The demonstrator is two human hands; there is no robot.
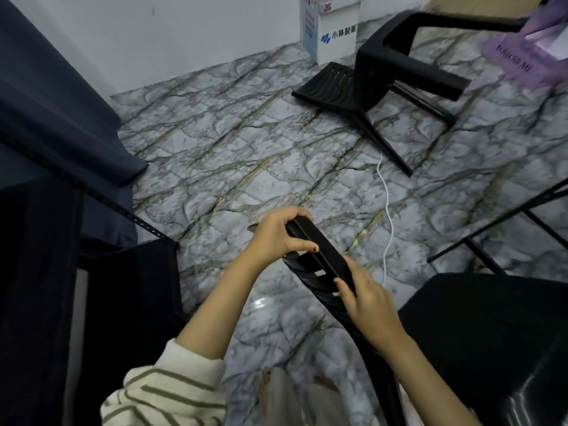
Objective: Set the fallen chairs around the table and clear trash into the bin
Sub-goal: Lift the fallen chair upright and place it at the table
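Both hands grip the top rail of a black plastic chair's slatted backrest right in front of me. My left hand wraps the rail's far end; my right hand holds it lower down. This chair's seat shows at lower right, so the chair stands roughly upright. A second black chair lies tipped over on the marble floor at the upper right, its slatted back flat on the floor and legs sticking out sideways.
A white cable runs across the floor between the two chairs. A white printed box stands by the wall. A purple bag sits at top right. Dark curtains and a black rack fill the left. Thin black table legs stand at right.
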